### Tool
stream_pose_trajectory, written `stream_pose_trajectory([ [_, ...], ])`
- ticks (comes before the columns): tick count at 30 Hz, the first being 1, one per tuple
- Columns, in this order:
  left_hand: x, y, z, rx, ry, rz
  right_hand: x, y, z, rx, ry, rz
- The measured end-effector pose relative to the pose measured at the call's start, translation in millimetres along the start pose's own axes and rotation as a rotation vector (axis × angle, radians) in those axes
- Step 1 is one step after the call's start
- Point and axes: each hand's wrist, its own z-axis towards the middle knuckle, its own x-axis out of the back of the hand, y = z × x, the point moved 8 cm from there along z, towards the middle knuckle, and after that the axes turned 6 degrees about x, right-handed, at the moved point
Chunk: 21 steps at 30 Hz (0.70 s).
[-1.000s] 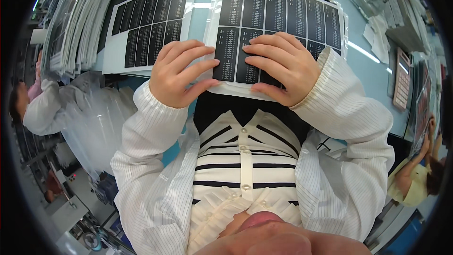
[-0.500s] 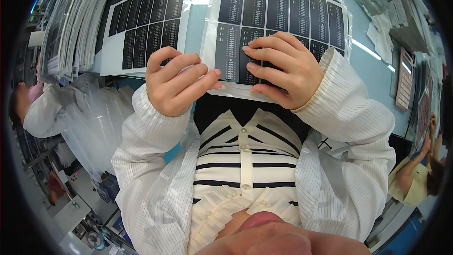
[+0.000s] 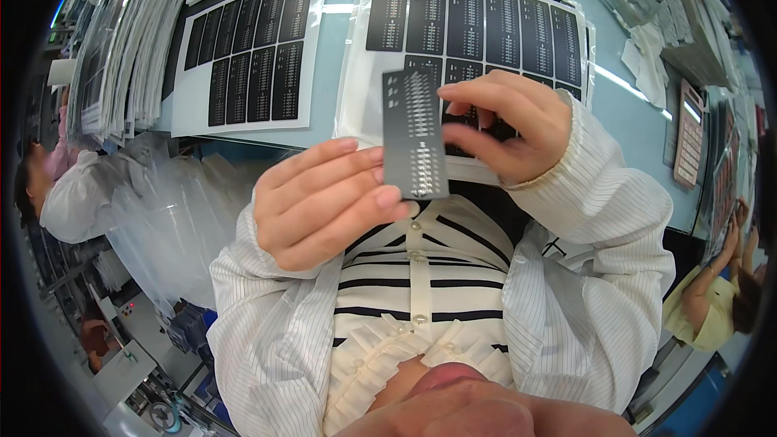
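Bearing dark panels (image 3: 425,16), the main sheet (image 3: 361,81) lies at the front edge of the bench (image 3: 337,44); a second sheet (image 3: 193,103) of similar panels lies to its left. A translucent plastic bag (image 3: 166,226), contents unclear, sits off the bench at left. Bare bench separates the two sheets. The loose panel (image 3: 415,136) is over the front edge. The left hand (image 3: 312,204) pinches its lower left edge; the right hand (image 3: 514,123) curls at its right edge, thumb and index finger spread, contact indeterminable.
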Motion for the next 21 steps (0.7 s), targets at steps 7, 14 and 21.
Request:
stream_pose_trajectory([
  [7, -15.7, 4.3, -4.2, -0.087, -0.026, -0.075, 13.5, -5.6, -1.9, 0.140, 0.145, 0.007],
  [14, -15.6, -1.8, -8.2, -0.014, -0.003, -0.150, 5.2, -4.7, -0.9, 0.121, 0.064, -0.067],
  [21, 4.0, -5.5, -21.3, 0.006, 0.038, -0.058, 0.7, -2.0, -1.4, 0.033, -0.014, -0.104],
])
